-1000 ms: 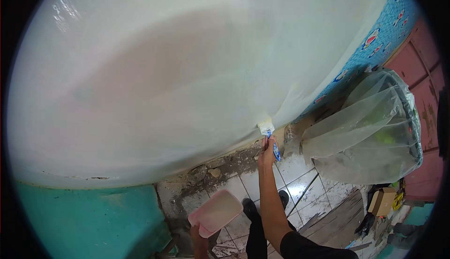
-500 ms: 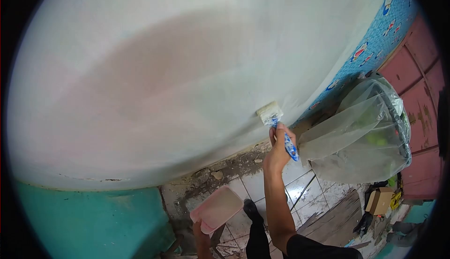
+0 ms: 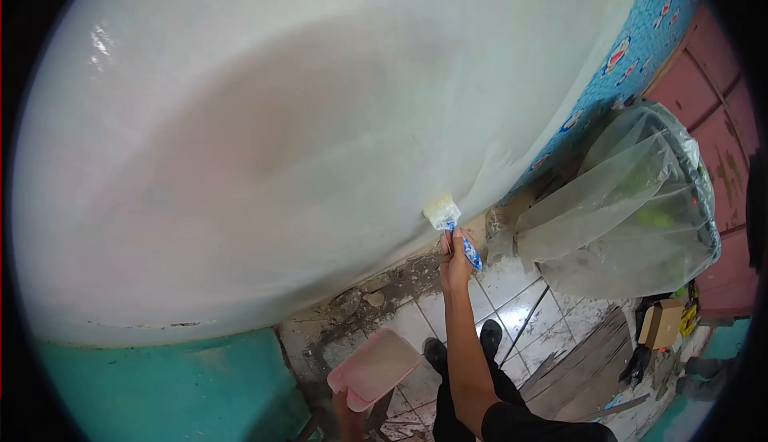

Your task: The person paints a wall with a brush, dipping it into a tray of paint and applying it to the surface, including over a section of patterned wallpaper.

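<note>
My right hand (image 3: 457, 261) is closed round the blue-and-white handle of a paint brush (image 3: 443, 213). The pale bristles of the brush touch the lower part of the white wall (image 3: 320, 162), close to its bottom edge. At the lower left, my left hand (image 3: 346, 408) grips the near edge of a pink tray (image 3: 376, 368), its fingers partly hidden by the tray. A thin, pale layer covers the bottom of the tray.
Clear plastic sheeting (image 3: 624, 218) bulges at the right, beside blue patterned wallpaper (image 3: 596, 82) and a pink door (image 3: 712, 130). Wooden boards (image 3: 580, 370) and an open cardboard box (image 3: 661, 324) lie on the tiled floor. A teal wall (image 3: 168, 386) is at lower left.
The brush and my right hand have moved down and a little left along the wall. The tray sits slightly lower in view. Both of my feet now show.
</note>
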A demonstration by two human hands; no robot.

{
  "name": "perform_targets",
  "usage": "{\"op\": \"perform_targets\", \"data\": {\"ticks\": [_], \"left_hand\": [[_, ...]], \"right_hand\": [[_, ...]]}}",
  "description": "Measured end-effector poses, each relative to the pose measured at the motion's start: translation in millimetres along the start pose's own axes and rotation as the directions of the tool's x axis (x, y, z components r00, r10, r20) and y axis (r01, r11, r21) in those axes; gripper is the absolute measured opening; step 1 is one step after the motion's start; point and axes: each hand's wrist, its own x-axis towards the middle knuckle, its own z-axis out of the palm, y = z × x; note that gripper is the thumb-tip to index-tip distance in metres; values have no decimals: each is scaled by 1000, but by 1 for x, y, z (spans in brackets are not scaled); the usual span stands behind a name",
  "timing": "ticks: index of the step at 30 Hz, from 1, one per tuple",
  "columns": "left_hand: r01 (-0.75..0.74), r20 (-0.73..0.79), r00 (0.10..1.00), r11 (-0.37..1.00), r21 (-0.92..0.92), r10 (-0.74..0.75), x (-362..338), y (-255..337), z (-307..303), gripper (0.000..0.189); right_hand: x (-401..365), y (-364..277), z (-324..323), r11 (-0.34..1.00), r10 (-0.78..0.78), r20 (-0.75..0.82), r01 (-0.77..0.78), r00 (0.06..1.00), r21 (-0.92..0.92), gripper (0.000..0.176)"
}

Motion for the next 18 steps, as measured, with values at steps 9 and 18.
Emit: {"op": "perform_targets", "data": {"ticks": [9, 18], "left_hand": [[-29, -10, 1000, 997, 76, 29, 7, 13, -17, 51], [-27, 11, 1000, 1000, -13, 27, 1, 38, -7, 55]], "right_hand": [[48, 53, -59, 988, -59, -391, -4, 919, -157, 16], [-70, -101, 132, 928, -328, -61, 310, 943, -207, 19]]}}
